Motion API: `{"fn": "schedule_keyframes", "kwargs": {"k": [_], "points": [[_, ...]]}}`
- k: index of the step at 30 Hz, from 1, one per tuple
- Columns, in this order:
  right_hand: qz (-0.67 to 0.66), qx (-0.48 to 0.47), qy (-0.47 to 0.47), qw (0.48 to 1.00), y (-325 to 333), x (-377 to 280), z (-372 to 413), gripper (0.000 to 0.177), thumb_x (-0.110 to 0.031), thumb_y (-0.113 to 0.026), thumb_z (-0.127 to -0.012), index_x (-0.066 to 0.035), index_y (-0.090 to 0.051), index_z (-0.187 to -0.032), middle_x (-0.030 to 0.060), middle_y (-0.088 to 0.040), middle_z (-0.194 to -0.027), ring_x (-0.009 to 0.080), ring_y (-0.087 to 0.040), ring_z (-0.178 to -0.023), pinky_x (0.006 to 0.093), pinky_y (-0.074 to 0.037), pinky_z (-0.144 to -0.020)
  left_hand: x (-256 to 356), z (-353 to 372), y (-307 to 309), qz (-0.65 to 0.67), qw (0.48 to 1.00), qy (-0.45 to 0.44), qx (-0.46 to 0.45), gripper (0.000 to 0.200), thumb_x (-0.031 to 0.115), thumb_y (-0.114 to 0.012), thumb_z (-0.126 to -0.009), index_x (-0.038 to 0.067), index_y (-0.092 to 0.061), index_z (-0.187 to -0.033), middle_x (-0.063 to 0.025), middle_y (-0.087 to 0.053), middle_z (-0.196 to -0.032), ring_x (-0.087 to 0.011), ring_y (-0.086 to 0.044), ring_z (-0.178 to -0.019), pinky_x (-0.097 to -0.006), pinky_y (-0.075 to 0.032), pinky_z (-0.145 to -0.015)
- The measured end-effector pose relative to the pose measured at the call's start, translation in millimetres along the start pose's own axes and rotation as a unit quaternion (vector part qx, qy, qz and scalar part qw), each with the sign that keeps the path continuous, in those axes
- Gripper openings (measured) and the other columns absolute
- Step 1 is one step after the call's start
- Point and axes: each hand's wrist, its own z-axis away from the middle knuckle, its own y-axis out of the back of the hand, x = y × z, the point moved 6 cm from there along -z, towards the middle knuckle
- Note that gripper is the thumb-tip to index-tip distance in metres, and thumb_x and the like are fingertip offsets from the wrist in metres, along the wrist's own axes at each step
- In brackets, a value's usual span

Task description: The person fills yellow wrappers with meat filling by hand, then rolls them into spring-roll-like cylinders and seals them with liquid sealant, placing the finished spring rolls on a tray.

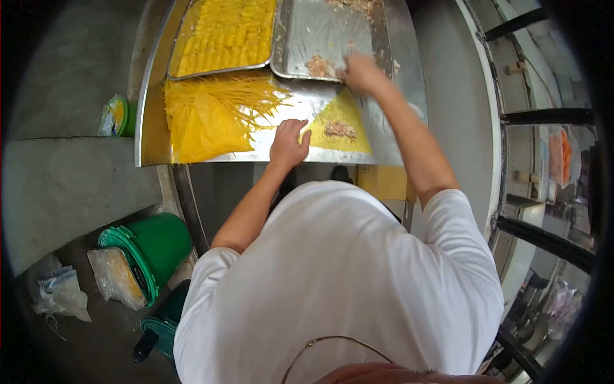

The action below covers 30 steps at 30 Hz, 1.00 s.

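A thin yellow wrapper sheet (358, 133) lies on the metal table with a strip of pinkish minced filling (340, 130) across it. My left hand (290, 144) rests at the wrapper's left edge, thumb apart from the fingers and nothing visible in it. Up at the near right of a metal tray (307, 38), my right hand (363, 73) is beside a small heap of filling (318, 66); its fingers are blurred by motion. Left of my left hand lies a stack of yellow wrappers (211, 128), with shredded yellow strips (256, 96) behind it.
Another tray (220, 72) holds rows of yellow rolls (224, 35) at the back left. More filling (355, 5) sits at the far end of the right tray. A green bucket (163, 246) lies on the floor at left; a black-barred frame (543, 117) runs along the right.
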Motion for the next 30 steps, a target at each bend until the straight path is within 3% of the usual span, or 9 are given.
{"fn": "schedule_keyframes", "kwargs": {"k": [1, 3, 6, 12, 17, 20, 22, 25, 30], "points": [[-0.054, 0.204, 0.094, 0.973, -11, 5, 11, 0.026, -0.021, -0.068, -0.098, 0.002, -0.073, -0.109, 0.0291, -0.073, -0.108, 0.0461, -0.070, -0.111, 0.0532, -0.056, -0.094, -6, -9, 1, -0.003, 1.000, -0.007, 0.002, 0.027, 0.014, -0.074, -0.091, 0.003, -0.073, -0.116, -0.0173, -0.070, -0.110, -0.0377, -0.064, -0.109, -0.0470, -0.052, -0.099], [-0.079, 0.373, 0.110, 0.918, 3, 5, 50, 0.029, -0.021, -0.067, -0.097, 0.003, -0.076, -0.109, 0.0315, -0.073, -0.112, 0.0477, -0.070, -0.108, 0.0522, -0.056, -0.096, -9, -10, 1, 0.011, 1.000, 0.015, -0.002, 0.030, 0.018, -0.074, -0.092, 0.002, -0.073, -0.118, -0.0189, -0.071, -0.111, -0.0391, -0.064, -0.109, -0.0476, -0.051, -0.099], [-0.238, 0.247, -0.070, 0.937, 2, 12, 100, 0.030, -0.020, -0.067, -0.094, 0.004, -0.077, -0.111, 0.0313, -0.075, -0.111, 0.0485, -0.072, -0.103, 0.0516, -0.057, -0.096, -1, -10, 5, 0.002, 1.000, 0.003, 0.016, 0.031, 0.019, -0.078, -0.091, 0.002, -0.072, -0.116, -0.0186, -0.069, -0.110, -0.0390, -0.064, -0.108, -0.0466, -0.053, -0.096], [-0.179, 0.050, -0.245, 0.952, -102, 57, 169, 0.032, -0.026, -0.071, -0.085, -0.001, -0.079, -0.103, 0.0279, -0.076, -0.100, 0.0473, -0.074, -0.096, 0.0524, -0.058, -0.088, 14, -36, 2, -0.059, 0.989, 0.088, -0.102, 0.025, 0.022, -0.079, -0.088, 0.003, -0.075, -0.104, -0.0185, -0.068, -0.103, -0.0380, -0.063, -0.106, -0.0478, -0.052, -0.095], [-0.300, 0.032, -0.280, 0.911, -137, 58, 180, 0.026, -0.023, -0.071, -0.083, -0.002, -0.078, -0.095, 0.0253, -0.077, -0.092, 0.0437, -0.075, -0.087, 0.0495, -0.059, -0.082, 20, -43, -19, -0.075, 0.977, 0.118, -0.158, 0.016, 0.017, -0.076, -0.089, 0.004, -0.075, -0.098, -0.0200, -0.072, -0.095, -0.0404, -0.068, -0.096, -0.0503, -0.055, -0.089], [-0.360, 0.112, -0.282, 0.882, -133, 61, 185, 0.027, -0.026, -0.076, -0.083, 0.000, -0.076, -0.091, 0.0222, -0.077, -0.085, 0.0379, -0.075, -0.081, 0.0458, -0.059, -0.078, 17, -29, -16, -0.035, 0.955, 0.241, -0.171, 0.027, 0.022, -0.077, -0.090, 0.001, -0.075, -0.108, -0.0232, -0.077, -0.103, -0.0414, -0.074, -0.098, -0.0514, -0.057, -0.089], [-0.486, 0.102, -0.326, 0.805, -155, 67, 188, 0.019, -0.016, -0.081, -0.085, -0.001, -0.069, -0.083, 0.0065, -0.068, -0.072, 0.0153, -0.062, -0.057, 0.0354, -0.049, -0.054, 11, -22, -14, -0.042, 0.948, 0.270, -0.163, 0.033, 0.024, -0.078, -0.090, 0.000, -0.074, -0.112, -0.0240, -0.078, -0.106, -0.0409, -0.076, -0.100, -0.0505, -0.058, -0.089], [-0.407, 0.055, -0.327, 0.851, -167, 69, 187, 0.024, -0.019, -0.084, -0.086, -0.001, -0.069, -0.083, 0.0044, -0.066, -0.071, 0.0114, -0.058, -0.058, 0.0321, -0.045, -0.052, -3, -12, -14, 0.000, 0.941, 0.299, -0.158, 0.037, 0.027, -0.081, -0.087, -0.001, -0.076, -0.111, -0.0238, -0.079, -0.102, -0.0399, -0.077, -0.098, -0.0465, -0.059, -0.089], [-0.448, 0.011, -0.324, 0.833, -153, 47, 185, 0.019, -0.016, -0.082, -0.088, 0.000, -0.070, -0.084, 0.0031, -0.066, -0.071, 0.0102, -0.055, -0.058, 0.0308, -0.044, -0.053, -2, 1, -9, 0.116, 0.916, 0.372, -0.096, 0.029, 0.026, -0.085, -0.085, -0.001, -0.079, -0.095, -0.0184, -0.080, -0.088, -0.0312, -0.077, -0.080, -0.0408, -0.060, -0.078]]}}
